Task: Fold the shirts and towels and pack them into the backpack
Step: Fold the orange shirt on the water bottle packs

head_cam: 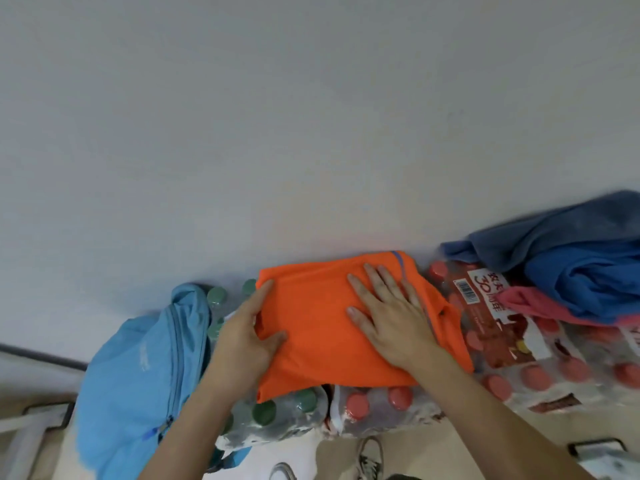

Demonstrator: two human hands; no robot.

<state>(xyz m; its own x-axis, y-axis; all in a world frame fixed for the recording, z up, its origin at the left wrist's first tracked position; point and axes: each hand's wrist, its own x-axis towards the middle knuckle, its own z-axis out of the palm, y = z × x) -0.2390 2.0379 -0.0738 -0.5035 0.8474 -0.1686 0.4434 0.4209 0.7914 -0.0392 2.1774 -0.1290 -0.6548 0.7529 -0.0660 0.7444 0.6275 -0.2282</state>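
Beside a bottle pack (pixel 485 306) labelled "30", left fingers (pixel 264 289) clamp the orange shirt (pixel 311 327); right fingers (pixel 377 284) press flat.

The orange shirt (pixel 322 341) lay folded on shrink-wrapped bottle packs (pixel 540 368). The left grip (pixel 247 336) held the shirt's left edge, thumb on top. The right grip (pixel 391 313) pressed flat on its right half, fingers straight. A light blue backpack (pixel 138 375) stood just left of the shirt; a grey-blue towel (pixel 554 230) and pink cloth (pixel 533 303) lay heaped to its right.
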